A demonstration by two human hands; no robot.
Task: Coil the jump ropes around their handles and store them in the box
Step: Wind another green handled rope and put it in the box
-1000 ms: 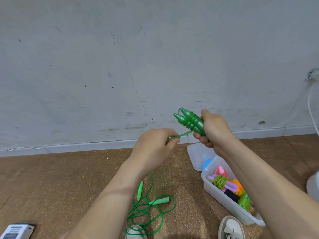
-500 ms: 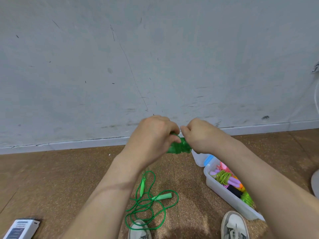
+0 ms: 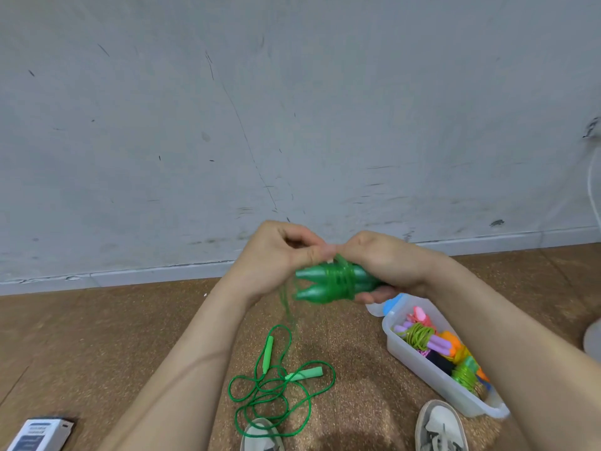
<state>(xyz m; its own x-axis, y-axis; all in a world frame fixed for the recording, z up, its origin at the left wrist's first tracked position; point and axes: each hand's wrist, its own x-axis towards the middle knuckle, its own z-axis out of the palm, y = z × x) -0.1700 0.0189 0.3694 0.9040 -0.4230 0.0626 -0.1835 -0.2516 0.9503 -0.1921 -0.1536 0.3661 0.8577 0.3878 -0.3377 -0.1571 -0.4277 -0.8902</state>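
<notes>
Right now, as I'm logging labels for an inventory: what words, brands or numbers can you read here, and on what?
Small white box on the floor: a dark label with rows of print, too blurred to read.
Dark green jump rope, loose green jump rope, clear storage box, shoes: no lettering visible.

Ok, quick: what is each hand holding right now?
Left hand: fingers curled, pinching the green rope where it wraps the handles.
Right hand: gripping the two green handles together.
</notes>
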